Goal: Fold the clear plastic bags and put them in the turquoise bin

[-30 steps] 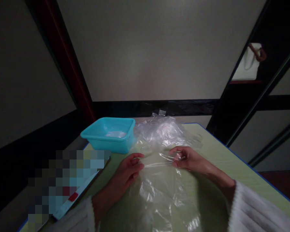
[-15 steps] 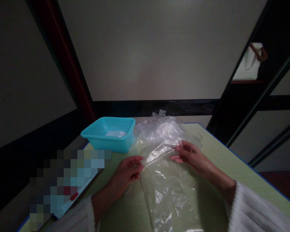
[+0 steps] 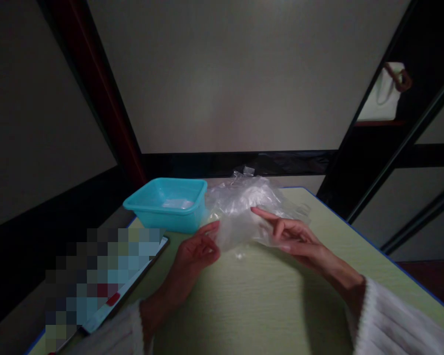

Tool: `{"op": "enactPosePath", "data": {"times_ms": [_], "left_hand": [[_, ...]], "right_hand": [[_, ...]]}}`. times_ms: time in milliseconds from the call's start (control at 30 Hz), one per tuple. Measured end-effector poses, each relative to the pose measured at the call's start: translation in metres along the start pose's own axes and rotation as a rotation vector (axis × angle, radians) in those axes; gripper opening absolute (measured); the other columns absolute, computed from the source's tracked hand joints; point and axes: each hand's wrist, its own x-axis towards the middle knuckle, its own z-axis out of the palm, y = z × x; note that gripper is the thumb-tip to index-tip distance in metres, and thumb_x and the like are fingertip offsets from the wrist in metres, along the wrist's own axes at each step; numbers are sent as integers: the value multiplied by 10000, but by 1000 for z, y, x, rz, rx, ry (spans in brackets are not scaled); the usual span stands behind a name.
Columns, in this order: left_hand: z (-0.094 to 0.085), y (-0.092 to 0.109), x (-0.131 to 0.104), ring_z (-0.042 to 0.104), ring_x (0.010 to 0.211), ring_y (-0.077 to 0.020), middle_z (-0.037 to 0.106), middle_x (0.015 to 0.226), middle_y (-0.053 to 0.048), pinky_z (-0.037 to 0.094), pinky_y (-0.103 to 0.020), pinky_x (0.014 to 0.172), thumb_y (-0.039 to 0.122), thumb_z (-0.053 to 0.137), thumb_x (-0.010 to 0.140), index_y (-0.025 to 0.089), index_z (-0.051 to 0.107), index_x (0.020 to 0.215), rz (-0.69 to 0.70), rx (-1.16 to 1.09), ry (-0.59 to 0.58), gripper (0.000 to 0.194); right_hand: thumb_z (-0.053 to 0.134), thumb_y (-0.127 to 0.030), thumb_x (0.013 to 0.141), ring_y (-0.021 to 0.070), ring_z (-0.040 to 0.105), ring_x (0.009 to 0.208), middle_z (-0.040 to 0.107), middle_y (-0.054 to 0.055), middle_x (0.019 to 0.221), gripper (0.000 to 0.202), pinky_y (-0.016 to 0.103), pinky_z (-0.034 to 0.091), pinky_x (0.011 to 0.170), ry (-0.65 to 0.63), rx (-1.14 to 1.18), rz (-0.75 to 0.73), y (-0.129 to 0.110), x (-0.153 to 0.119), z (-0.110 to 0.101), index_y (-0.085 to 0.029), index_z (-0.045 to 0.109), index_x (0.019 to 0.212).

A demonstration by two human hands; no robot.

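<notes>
A clear plastic bag (image 3: 239, 231), doubled over and blurred, stretches between my two hands above the table. My left hand (image 3: 197, 251) pinches its left edge between thumb and fingers. On the other side my right hand (image 3: 298, 239) grips the right edge, its index finger stretched across the film. Just behind lies a crumpled heap of clear plastic bags (image 3: 257, 190), partly covered by the bag in my hands. Where the held bag ends and the heap begins is hard to make out.
A turquoise plastic basin (image 3: 163, 220) with something pale inside stands at the back left of the light green table (image 3: 240, 305). A flat device (image 3: 124, 283), mostly pixelated, lies at the left. A pale panel wall rises behind; a white bag (image 3: 383, 98) sits on a shelf at right.
The lower length of the bag, which hung toward me over the table, is now folded up between my hands. My right index finger has straightened across it.
</notes>
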Motion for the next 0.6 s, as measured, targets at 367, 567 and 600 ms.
{"op": "enactPosePath", "data": {"times_ms": [367, 567, 600], "left_hand": [[5, -1, -15, 321, 1313, -254, 447, 1370, -33, 209, -476, 1075, 10, 501, 642, 190, 603, 540, 440, 661, -146, 231], [4, -13, -13, 497, 1149, -248, 563, 1216, -88, 391, -430, 967, 15, 490, 688, 197, 644, 683, 568, 866, -114, 239], [4, -14, -13, 524, 1111, -243, 571, 1198, -96, 419, -411, 940, 19, 491, 695, 195, 647, 726, 573, 879, -105, 238]], "right_hand": [[681, -397, 658, 240, 585, 1040, 715, 31, 922, 155, 418, 368, 965, 288, 78, -45, 6, 4, -5, -246, 664, 690], [691, -340, 643, 227, 606, 989, 690, 73, 995, 172, 387, 434, 876, 400, -146, 83, 29, 12, -15, -200, 610, 702], [682, -333, 645, 230, 612, 976, 692, 80, 982, 165, 388, 439, 867, 393, -174, 93, 31, 12, -17, -193, 607, 692]]}}
